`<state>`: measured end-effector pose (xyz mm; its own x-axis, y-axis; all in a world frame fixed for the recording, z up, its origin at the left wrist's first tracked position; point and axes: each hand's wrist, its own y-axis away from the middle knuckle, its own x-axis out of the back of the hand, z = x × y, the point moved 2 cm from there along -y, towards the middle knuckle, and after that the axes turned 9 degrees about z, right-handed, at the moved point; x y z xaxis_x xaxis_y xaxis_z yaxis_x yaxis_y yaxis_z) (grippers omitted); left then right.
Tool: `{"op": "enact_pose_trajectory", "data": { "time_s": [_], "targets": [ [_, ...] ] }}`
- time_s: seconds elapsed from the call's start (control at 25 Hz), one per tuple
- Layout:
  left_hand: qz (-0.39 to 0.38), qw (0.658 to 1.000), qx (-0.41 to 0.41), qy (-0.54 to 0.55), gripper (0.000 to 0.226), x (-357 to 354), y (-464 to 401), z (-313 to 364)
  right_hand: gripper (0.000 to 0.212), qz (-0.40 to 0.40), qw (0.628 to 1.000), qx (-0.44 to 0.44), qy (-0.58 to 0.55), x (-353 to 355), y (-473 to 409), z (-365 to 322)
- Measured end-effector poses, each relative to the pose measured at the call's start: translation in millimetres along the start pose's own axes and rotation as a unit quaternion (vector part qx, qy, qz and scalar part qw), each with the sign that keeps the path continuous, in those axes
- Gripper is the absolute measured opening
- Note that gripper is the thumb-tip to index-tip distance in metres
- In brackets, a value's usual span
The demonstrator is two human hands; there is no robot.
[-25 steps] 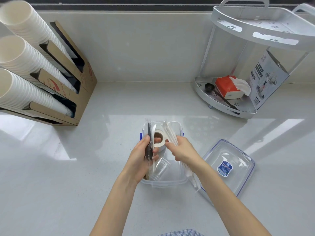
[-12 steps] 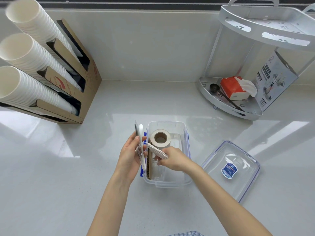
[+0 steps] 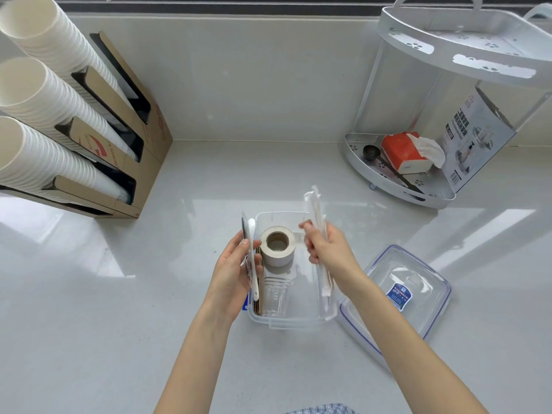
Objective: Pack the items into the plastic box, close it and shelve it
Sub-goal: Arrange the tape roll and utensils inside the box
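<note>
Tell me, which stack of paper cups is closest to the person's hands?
The bottom stack of paper cups in the cardboard holder. It sits lowest and nearest the left hand; the other two stacks lie above it, further back toward the wall.

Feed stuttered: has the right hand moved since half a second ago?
Yes. The right hand came up from inside the box to its right wall, lifting the wrapped straws away from the tape roll.

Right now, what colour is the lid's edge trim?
Blue trim on the clear lid, seen in the head view.
</note>
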<state>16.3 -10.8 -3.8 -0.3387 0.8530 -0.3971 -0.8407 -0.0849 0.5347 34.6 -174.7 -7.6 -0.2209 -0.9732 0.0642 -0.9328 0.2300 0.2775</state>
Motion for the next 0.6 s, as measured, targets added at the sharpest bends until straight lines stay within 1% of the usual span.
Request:
{"op": "enact_pose_trajectory", "data": {
  "time_s": [0.08, 0.16, 0.24, 0.32, 0.44, 0.6],
  "targets": [
    [-0.001, 1.0, 0.001, -0.009, 0.021, -1, 0, -2, 0.018, 0.033, 0.995, 0.046, -0.078, 3, 0, -9],
    [-0.002, 1.0, 0.002, -0.013, 0.023, -2, 0, -2, 0.017, 0.054, 0.99, 0.079, -0.102, 0, 3, -12],
    [-0.005, 1.0, 0.002, -0.015, 0.025, -1, -1, -2, 0.015, 0.07, 0.991, 0.097, -0.068, -4, 8, -10],
    [-0.008, 1.0, 0.001, -0.013, 0.026, -1, -1, -2, 0.012, 0.072, 0.992, 0.095, -0.029, -6, 15, -1],
    [-0.009, 1.0, 0.002, -0.006, 0.029, -1, -3, -2, 0.013, 0.057, 0.994, 0.092, -0.032, -5, 23, 8],
    [-0.019, 1.0, 0.004, -0.018, 0.033, -2, -3, -6, 0.016, 0.052, 0.99, 0.128, -0.041, -4, 23, 6]
  ]
}}
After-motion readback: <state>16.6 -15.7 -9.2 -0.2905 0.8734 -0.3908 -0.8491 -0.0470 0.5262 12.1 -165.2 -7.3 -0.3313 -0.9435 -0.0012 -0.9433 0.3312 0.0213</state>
